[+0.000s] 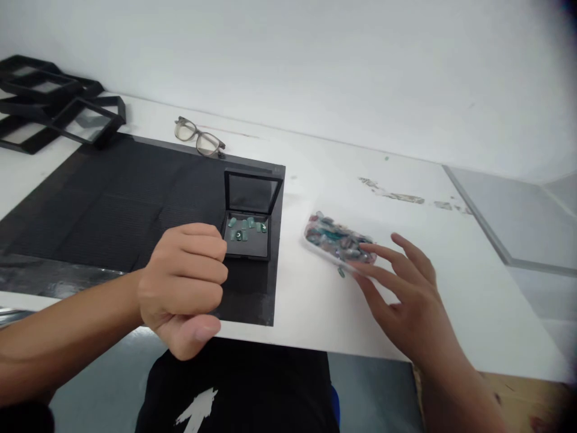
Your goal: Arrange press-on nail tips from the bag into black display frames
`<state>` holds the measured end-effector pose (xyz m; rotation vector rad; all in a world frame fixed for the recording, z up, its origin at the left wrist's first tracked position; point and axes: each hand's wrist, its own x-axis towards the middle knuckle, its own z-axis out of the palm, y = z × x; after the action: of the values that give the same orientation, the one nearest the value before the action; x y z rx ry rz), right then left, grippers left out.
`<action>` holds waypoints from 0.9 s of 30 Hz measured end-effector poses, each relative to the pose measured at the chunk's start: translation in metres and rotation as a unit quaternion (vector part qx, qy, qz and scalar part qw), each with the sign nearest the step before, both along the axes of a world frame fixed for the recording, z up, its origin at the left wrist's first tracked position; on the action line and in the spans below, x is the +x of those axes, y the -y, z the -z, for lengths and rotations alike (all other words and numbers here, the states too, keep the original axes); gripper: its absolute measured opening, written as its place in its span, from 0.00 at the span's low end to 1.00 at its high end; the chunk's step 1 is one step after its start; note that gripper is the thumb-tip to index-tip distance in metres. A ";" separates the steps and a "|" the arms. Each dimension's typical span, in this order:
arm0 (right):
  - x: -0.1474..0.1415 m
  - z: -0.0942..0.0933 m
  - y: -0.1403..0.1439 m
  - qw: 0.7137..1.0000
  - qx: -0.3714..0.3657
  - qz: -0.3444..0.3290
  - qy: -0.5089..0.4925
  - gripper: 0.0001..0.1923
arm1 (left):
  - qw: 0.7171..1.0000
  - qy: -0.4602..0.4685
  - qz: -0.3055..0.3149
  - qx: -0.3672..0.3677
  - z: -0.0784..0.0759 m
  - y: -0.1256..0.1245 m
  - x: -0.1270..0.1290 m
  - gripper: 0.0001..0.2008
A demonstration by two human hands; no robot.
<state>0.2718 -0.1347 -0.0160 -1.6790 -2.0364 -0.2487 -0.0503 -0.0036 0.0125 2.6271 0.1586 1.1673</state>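
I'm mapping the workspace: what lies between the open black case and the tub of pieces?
In the head view, a strip of black mat, then white tabletop.

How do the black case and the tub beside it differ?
The case is black; the tub is pale.
The case holds a few spread-out green pieces; the tub is heaped with mixed-colour ones.
The case stands on the mat; the tub is on the white table, right hand at it.
Both contain small pieces.

The right hand (411, 297) is at the tray (325, 252) of pieces (336, 236), left hand (184, 288) fisted.
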 end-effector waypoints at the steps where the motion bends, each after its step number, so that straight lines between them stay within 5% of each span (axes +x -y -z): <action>1: 0.001 -0.003 0.008 1.000 -0.017 -0.009 -0.005 0.13 | 0.999 0.000 0.036 -0.005 -0.004 0.001 0.001 0.27; 4: 0.015 -0.009 0.021 0.999 -0.025 -0.002 -0.028 0.28 | 0.996 -0.014 0.085 -0.023 -0.011 0.004 0.001 0.25; 8: 0.037 -0.016 0.011 0.995 0.040 0.042 -0.078 0.30 | 0.995 -0.027 0.094 -0.019 -0.011 0.005 0.001 0.24; 11: 0.040 -0.030 -0.001 0.992 0.100 0.048 -0.068 0.41 | 0.994 -0.042 0.105 0.002 -0.008 0.004 0.003 0.24; 13: 0.037 -0.042 -0.006 0.992 0.116 0.051 -0.022 0.36 | 0.993 -0.043 0.111 0.004 -0.008 0.003 0.005 0.23; 15: 0.034 -0.051 -0.007 0.992 0.111 0.043 0.033 0.17 | 0.992 -0.038 0.117 0.001 -0.007 0.003 0.007 0.22; 17: 0.033 -0.054 -0.005 0.995 0.078 0.022 0.066 0.04 | 0.992 -0.032 0.120 0.000 -0.006 0.003 0.009 0.22; 23: 0.043 -0.042 -0.011 0.978 -0.203 -0.049 0.027 0.13 | 0.990 -0.071 0.111 0.050 0.002 0.000 0.014 0.19; 27: 0.044 -0.042 -0.030 0.953 -0.299 -0.047 -0.004 0.11 | 0.989 -0.072 0.123 0.052 0.008 -0.001 0.014 0.18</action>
<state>0.3158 -0.1047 0.0257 -1.8946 -2.3232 0.4562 -0.0365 -0.0030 0.0042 2.7243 -0.1986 0.9283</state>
